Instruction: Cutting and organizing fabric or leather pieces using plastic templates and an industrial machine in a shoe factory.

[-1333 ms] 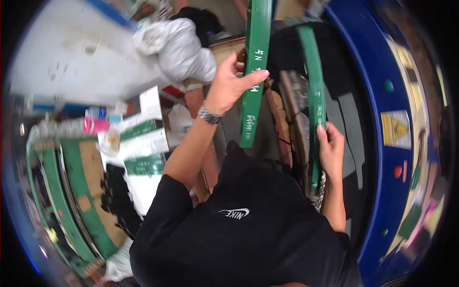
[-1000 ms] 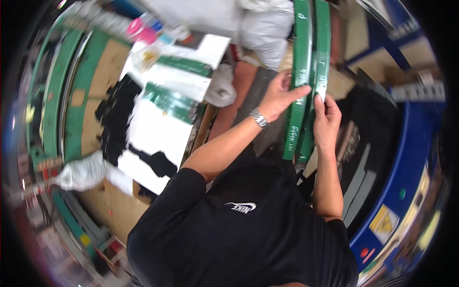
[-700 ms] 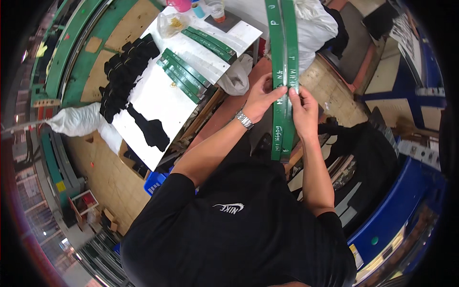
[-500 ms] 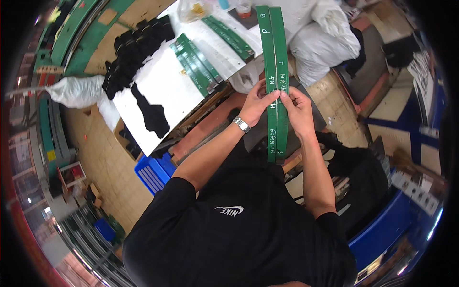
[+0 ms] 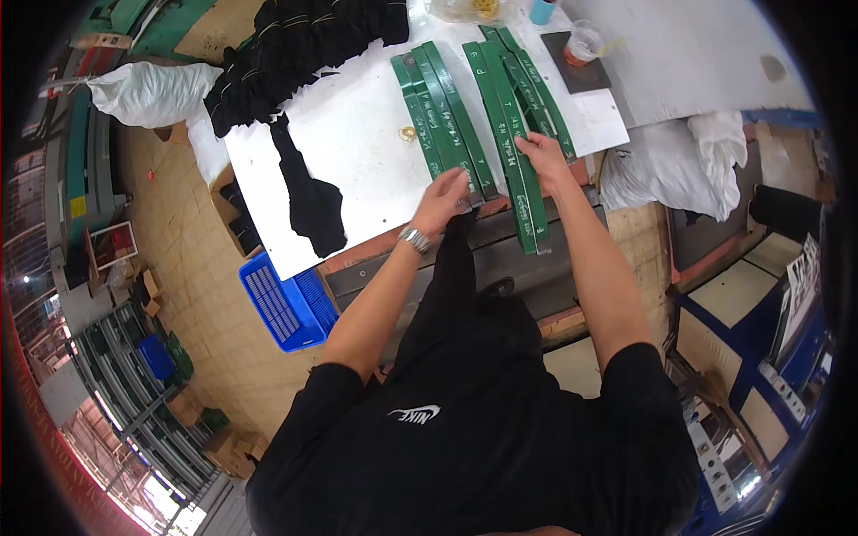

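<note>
My right hand (image 5: 543,159) is closed around a pair of long, narrow green strips (image 5: 508,143) with white handwriting, thumb on top. The pair slants over the front edge of the white table (image 5: 344,138), its near end past the edge. To its left lies a group of similar green strips (image 5: 440,121). At that group's near end is my left hand (image 5: 442,198), wearing a metal watch, its fingers closed about the strip ends. Partly behind the held pair, further green strips (image 5: 547,105) rest on the table's right side.
A black fabric piece (image 5: 308,196) lies on the table's left, below bundled black pieces (image 5: 313,45). At the back right, a cup (image 5: 585,43) stands on a dark pad. A blue crate (image 5: 286,304) sits on the floor at left; white sacks (image 5: 675,170) are at right.
The raised green pair has come down to the table, now in my right hand only. My left hand has let go of it and moved left to the other strips. The view has shifted.
</note>
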`<act>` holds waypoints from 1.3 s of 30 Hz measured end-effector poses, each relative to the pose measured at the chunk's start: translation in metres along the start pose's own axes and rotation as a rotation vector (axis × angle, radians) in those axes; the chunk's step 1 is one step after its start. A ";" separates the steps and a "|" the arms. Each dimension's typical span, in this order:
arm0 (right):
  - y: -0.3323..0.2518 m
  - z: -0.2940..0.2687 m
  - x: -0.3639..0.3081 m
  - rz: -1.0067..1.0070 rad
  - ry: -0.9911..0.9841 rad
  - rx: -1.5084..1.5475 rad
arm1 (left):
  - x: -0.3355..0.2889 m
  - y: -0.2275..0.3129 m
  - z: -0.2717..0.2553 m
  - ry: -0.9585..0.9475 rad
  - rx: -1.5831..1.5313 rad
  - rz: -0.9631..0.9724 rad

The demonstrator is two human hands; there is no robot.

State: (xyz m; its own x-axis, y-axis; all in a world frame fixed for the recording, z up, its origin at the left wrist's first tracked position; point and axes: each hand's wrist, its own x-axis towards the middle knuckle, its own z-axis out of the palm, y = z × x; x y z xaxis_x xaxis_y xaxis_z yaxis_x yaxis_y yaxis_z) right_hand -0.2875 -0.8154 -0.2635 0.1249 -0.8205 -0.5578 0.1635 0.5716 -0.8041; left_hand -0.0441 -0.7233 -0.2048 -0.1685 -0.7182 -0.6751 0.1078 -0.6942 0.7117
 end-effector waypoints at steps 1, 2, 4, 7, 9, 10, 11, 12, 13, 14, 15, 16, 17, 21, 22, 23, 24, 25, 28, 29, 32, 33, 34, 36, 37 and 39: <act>0.005 -0.004 0.022 -0.004 0.029 -0.089 | -0.009 0.004 -0.016 0.043 0.044 -0.020; 0.007 -0.001 0.043 -0.014 0.046 -0.179 | -0.014 -0.001 -0.039 0.075 -0.003 -0.043; 0.008 0.019 0.075 -0.005 0.042 -0.183 | -0.026 -0.026 -0.086 0.156 -0.056 -0.086; 0.015 0.036 0.111 0.038 0.091 -0.214 | -0.052 -0.038 -0.122 0.305 -0.060 -0.179; 0.026 0.034 0.135 0.056 0.040 -0.263 | -0.059 -0.039 -0.128 0.305 -0.061 -0.215; 0.032 0.034 0.143 0.052 0.063 -0.252 | -0.059 -0.039 -0.130 0.314 -0.071 -0.244; 0.042 0.029 0.150 0.007 0.054 -0.235 | -0.054 -0.037 -0.127 0.302 -0.076 -0.263; 0.044 0.038 0.149 -0.034 0.022 -0.220 | -0.051 -0.030 -0.125 0.295 -0.061 -0.269; 0.043 0.039 0.148 -0.034 0.043 -0.206 | -0.046 -0.023 -0.123 0.274 -0.046 -0.245; 0.036 0.052 0.136 -0.119 0.038 -0.460 | -0.049 -0.019 -0.123 0.277 -0.038 -0.224; 0.034 0.051 0.126 -0.212 0.051 -0.719 | -0.039 -0.011 -0.120 0.239 -0.032 -0.191; 0.037 0.050 0.108 -0.209 0.074 -0.708 | -0.032 -0.004 -0.115 0.221 -0.014 -0.194; 0.047 0.033 0.090 -0.394 0.208 -0.803 | -0.017 0.009 -0.100 0.151 0.060 -0.172; 0.054 0.006 -0.025 -0.391 0.418 -0.729 | 0.019 0.043 -0.062 -0.039 0.306 -0.110; 0.044 0.010 -0.065 -0.277 0.380 -0.593 | 0.024 0.049 -0.056 -0.062 0.359 -0.100; 0.041 0.004 -0.110 -0.283 0.424 -0.605 | 0.030 0.054 -0.044 -0.111 0.389 -0.070; 0.049 -0.008 -0.163 -0.285 0.481 -0.615 | 0.035 0.056 -0.027 -0.148 0.418 -0.067; 0.068 -0.019 -0.220 -0.238 0.575 -0.601 | 0.044 0.057 -0.002 -0.261 0.480 -0.064; 0.127 -0.021 -0.375 -0.096 0.984 -0.529 | 0.054 0.049 0.068 -0.546 0.663 -0.020; 0.140 -0.018 -0.417 -0.051 1.146 -0.481 | 0.048 0.043 0.094 -0.577 0.638 -0.079; 0.171 0.030 -0.554 0.163 1.637 -0.317 | 0.041 0.017 0.135 -0.709 0.855 -0.075; 0.187 0.053 -0.591 0.154 1.884 -0.235 | 0.030 0.015 0.154 -0.762 0.950 -0.080; 0.207 0.079 -0.624 0.135 2.110 -0.180 | 0.011 0.005 0.179 -0.838 1.009 -0.078; 0.266 0.149 -0.676 0.392 2.328 -0.154 | -0.021 -0.031 0.229 -1.030 1.145 -0.049; 0.292 0.185 -0.686 0.466 2.342 -0.078 | -0.042 -0.050 0.259 -1.086 1.189 -0.034; 0.319 0.243 -0.687 0.526 2.128 0.250 | -0.092 -0.090 0.313 -1.307 1.321 0.141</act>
State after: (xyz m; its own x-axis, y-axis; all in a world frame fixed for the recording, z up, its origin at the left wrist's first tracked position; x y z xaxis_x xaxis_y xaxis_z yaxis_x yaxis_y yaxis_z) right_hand -0.0831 -0.0672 -0.0872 -0.7293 0.6727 -0.1250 0.5907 0.5269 -0.6112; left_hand -0.3446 -0.5799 -0.1463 -0.8472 0.1719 -0.5027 -0.4407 0.3011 0.8456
